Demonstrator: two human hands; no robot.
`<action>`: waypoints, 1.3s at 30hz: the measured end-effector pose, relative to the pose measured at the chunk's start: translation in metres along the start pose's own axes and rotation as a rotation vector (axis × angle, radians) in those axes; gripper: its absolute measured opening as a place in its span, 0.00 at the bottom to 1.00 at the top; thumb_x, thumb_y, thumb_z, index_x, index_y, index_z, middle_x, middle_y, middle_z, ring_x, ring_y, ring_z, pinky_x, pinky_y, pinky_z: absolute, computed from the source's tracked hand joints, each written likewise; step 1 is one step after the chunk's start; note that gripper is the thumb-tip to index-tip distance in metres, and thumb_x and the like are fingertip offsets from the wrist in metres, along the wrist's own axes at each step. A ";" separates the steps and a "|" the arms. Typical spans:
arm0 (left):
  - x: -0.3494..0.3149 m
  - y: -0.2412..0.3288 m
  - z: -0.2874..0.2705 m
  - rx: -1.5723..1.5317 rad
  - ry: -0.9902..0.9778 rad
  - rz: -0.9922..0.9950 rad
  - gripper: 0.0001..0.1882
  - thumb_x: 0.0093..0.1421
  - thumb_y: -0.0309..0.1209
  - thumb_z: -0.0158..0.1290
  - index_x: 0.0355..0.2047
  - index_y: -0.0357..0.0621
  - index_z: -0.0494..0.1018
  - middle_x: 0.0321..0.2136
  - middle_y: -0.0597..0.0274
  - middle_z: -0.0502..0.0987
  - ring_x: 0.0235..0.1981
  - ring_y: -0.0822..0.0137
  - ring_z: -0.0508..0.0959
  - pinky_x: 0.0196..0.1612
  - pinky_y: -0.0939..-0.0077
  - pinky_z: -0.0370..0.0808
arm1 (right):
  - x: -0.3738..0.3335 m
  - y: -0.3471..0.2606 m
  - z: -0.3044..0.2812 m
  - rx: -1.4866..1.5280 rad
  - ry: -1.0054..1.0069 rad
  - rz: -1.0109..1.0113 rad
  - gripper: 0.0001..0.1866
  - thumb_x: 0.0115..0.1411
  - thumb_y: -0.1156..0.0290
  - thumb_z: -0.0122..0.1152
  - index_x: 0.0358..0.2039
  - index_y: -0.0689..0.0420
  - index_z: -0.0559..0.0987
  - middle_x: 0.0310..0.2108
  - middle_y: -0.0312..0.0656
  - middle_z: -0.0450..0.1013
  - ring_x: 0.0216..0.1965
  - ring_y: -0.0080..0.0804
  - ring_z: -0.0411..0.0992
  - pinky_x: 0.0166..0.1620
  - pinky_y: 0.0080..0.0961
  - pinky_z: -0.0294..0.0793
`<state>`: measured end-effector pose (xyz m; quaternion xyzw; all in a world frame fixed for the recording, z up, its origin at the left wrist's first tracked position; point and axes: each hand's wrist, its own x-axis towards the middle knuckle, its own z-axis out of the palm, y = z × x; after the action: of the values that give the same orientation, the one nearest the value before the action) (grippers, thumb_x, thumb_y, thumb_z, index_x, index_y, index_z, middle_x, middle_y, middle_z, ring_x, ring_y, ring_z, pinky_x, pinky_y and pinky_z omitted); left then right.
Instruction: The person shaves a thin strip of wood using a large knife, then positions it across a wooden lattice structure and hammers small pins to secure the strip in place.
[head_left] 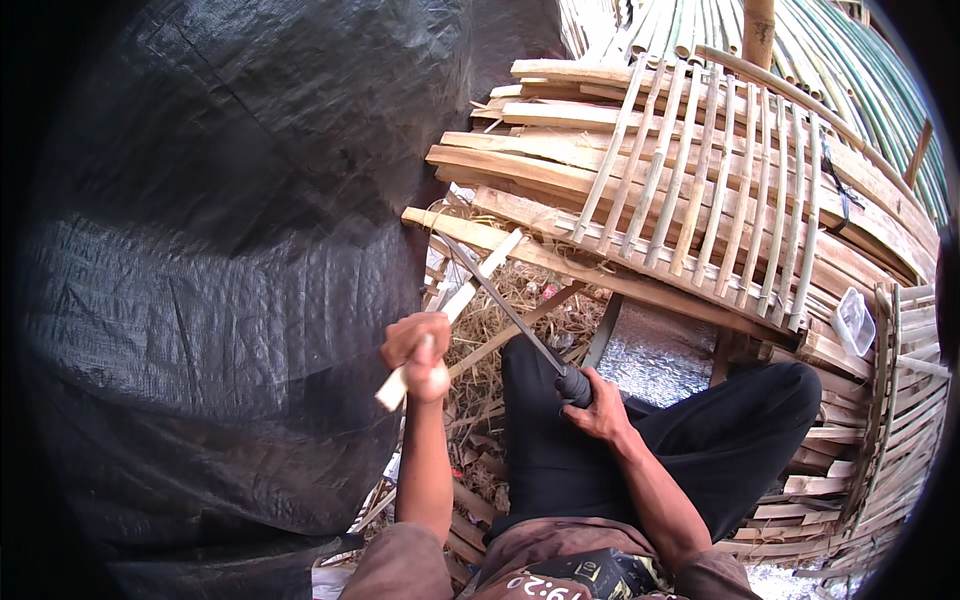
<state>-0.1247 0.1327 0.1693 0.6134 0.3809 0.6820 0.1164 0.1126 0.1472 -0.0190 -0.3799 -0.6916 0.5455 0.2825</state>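
Note:
My left hand (420, 352) is closed around a pale, flat bamboo strip (470, 292), which slants up and to the right from the fist. In my right hand (600, 408) is the dark wrapped handle of a long-bladed knife (512, 312). Its blade points up and to the left, and its far part meets or crosses the strip near a wooden plank's end; whether the edge touches the strip I cannot tell. That plank (455, 228) juts out to the left in front of me, just beyond the strip.
Bamboo slats (700, 180) lie side by side across stacked planks (560, 160). A black tarp (230, 300) hangs along the left. Shavings (490, 400) litter the ground by my legs. A clear plastic container (853, 322) rests at the right, and bamboo poles (850, 70) lie beyond.

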 end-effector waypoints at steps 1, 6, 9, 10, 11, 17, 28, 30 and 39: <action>0.001 -0.002 0.000 0.051 0.005 0.056 0.28 0.62 0.41 0.51 0.11 0.50 0.50 0.08 0.72 0.50 0.09 0.76 0.51 0.15 0.76 0.44 | 0.001 -0.006 -0.002 -0.004 -0.001 -0.004 0.30 0.43 0.68 0.71 0.49 0.56 0.73 0.31 0.57 0.78 0.36 0.60 0.78 0.39 0.44 0.78; 0.030 0.051 -0.011 -0.209 -0.124 -0.010 0.25 0.61 0.40 0.50 0.12 0.51 0.52 0.06 0.74 0.54 0.06 0.78 0.49 0.13 0.78 0.46 | 0.003 -0.045 -0.007 -0.036 -0.013 -0.106 0.32 0.43 0.67 0.73 0.50 0.56 0.72 0.32 0.58 0.78 0.36 0.60 0.78 0.40 0.44 0.78; 0.040 0.045 -0.013 -0.118 -0.196 -0.011 0.24 0.61 0.39 0.50 0.13 0.51 0.51 0.06 0.73 0.54 0.06 0.77 0.50 0.14 0.77 0.46 | 0.006 -0.051 -0.002 -0.001 -0.019 -0.121 0.32 0.43 0.67 0.73 0.50 0.56 0.72 0.33 0.59 0.78 0.37 0.60 0.78 0.40 0.44 0.78; 0.042 0.046 -0.015 -0.121 -0.241 -0.022 0.24 0.60 0.39 0.50 0.13 0.50 0.51 0.06 0.73 0.54 0.06 0.77 0.50 0.14 0.77 0.46 | 0.004 -0.050 -0.001 -0.004 -0.027 -0.084 0.32 0.43 0.67 0.73 0.50 0.57 0.72 0.33 0.58 0.78 0.37 0.59 0.78 0.40 0.43 0.79; 0.044 0.048 -0.017 -0.155 -0.232 -0.072 0.23 0.60 0.40 0.50 0.14 0.49 0.53 0.08 0.71 0.55 0.08 0.76 0.50 0.15 0.76 0.46 | 0.002 -0.047 0.001 -0.007 -0.035 -0.047 0.32 0.43 0.67 0.73 0.50 0.57 0.72 0.32 0.58 0.78 0.37 0.59 0.78 0.40 0.43 0.79; 0.055 0.036 -0.014 -0.240 -0.182 -0.093 0.22 0.61 0.46 0.51 0.19 0.49 0.55 0.11 0.69 0.54 0.13 0.76 0.48 0.18 0.74 0.44 | -0.007 -0.035 -0.005 0.027 -0.002 -0.012 0.29 0.44 0.68 0.72 0.48 0.58 0.73 0.32 0.57 0.79 0.37 0.56 0.79 0.41 0.41 0.79; 0.064 0.025 0.005 -0.306 -0.238 0.018 0.27 0.68 0.46 0.46 0.15 0.48 0.53 0.08 0.72 0.50 0.08 0.76 0.48 0.14 0.74 0.44 | 0.011 -0.064 0.002 0.095 0.032 -0.004 0.20 0.44 0.72 0.66 0.40 0.61 0.77 0.30 0.51 0.80 0.33 0.47 0.81 0.40 0.34 0.78; 0.064 0.029 0.002 -0.322 -0.230 0.016 0.28 0.68 0.46 0.46 0.15 0.48 0.53 0.08 0.72 0.50 0.08 0.76 0.48 0.14 0.74 0.44 | 0.013 -0.048 0.008 0.105 0.047 0.047 0.20 0.44 0.71 0.66 0.40 0.61 0.76 0.29 0.52 0.80 0.33 0.48 0.81 0.40 0.35 0.78; 0.064 0.024 0.008 -0.335 -0.203 0.028 0.29 0.66 0.49 0.49 0.14 0.49 0.53 0.08 0.73 0.51 0.08 0.77 0.49 0.13 0.76 0.44 | 0.008 -0.063 0.000 0.074 0.063 -0.018 0.19 0.42 0.70 0.68 0.37 0.61 0.77 0.26 0.47 0.78 0.28 0.39 0.79 0.37 0.32 0.76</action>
<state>-0.1237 0.1591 0.2325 0.6563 0.2398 0.6722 0.2448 0.0947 0.1470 0.0416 -0.3799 -0.6652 0.5557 0.3230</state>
